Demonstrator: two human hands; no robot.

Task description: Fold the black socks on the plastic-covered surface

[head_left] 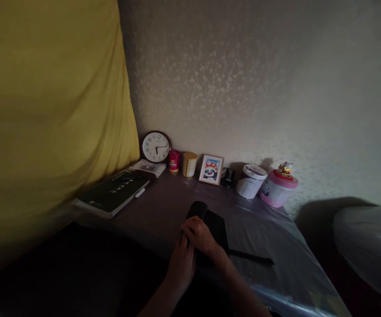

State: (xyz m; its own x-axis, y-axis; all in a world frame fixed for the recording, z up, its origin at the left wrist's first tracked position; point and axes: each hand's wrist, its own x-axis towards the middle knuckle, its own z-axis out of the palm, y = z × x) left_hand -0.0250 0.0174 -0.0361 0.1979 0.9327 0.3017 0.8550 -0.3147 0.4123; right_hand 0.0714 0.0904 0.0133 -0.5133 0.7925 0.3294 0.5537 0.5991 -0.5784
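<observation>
A black, partly rolled-up piece of material, perhaps fabric, lies near the front of the table. A narrow black strap runs from it to the right across the tabletop. My left hand is closed around the near part of the roll. Just beyond, my right hand grips the roll from above, its fingers overlapping those of my left. The roll's far end sticks out past my hands, while a flat part spreads to the right. Whatever may be inside the roll is hidden.
Along the wall stand a round clock, a red can, a yellow canister, a framed panda picture, a small black object, a white tub and a pink tub. Left are a dark green book and a yellow curtain.
</observation>
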